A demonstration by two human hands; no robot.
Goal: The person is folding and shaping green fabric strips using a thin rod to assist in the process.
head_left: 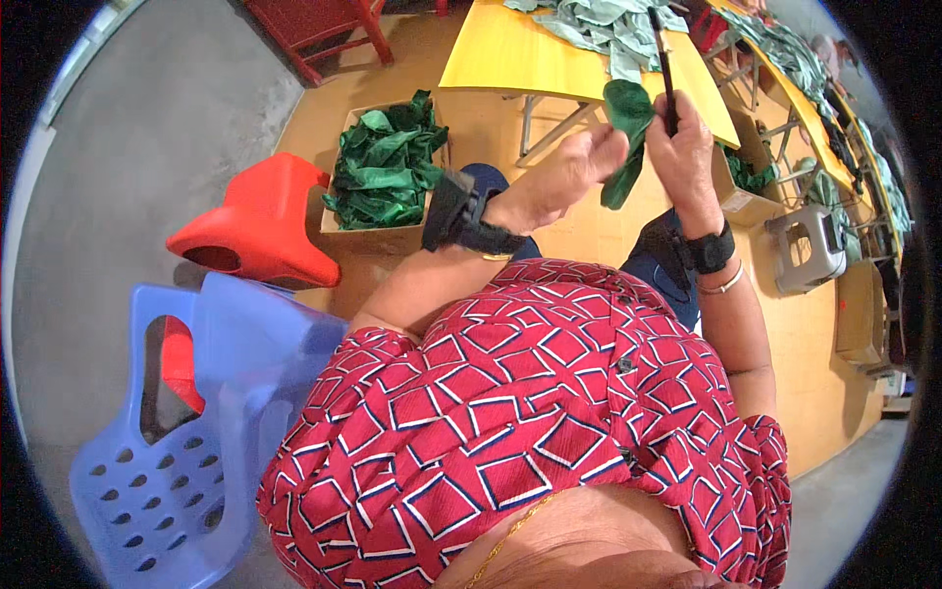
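Note:
A narrow dark-green velvet fabric piece [628, 108] hangs between my two hands, in front of the yellow table's near edge. My left hand [569, 175] is closed, its fingertips at the left edge of the fabric in what looks like a pinch. Upright in my closed right hand [684, 152] stands a thin dark rod [666, 74] with a light band near its top; its kind I cannot make out. The green fabric's right edge lies close against my right thumb. Black straps circle both my wrists.
Pale-green fabric pieces [599, 25] lie on the yellow table [500, 49]. Dark-green velvet pieces [388, 162] fill a cardboard box [378, 240] on the floor. A red plastic stool [260, 221] lies tipped at left, beside a blue plastic chair [235, 393]. A grey stool [810, 245] stands right.

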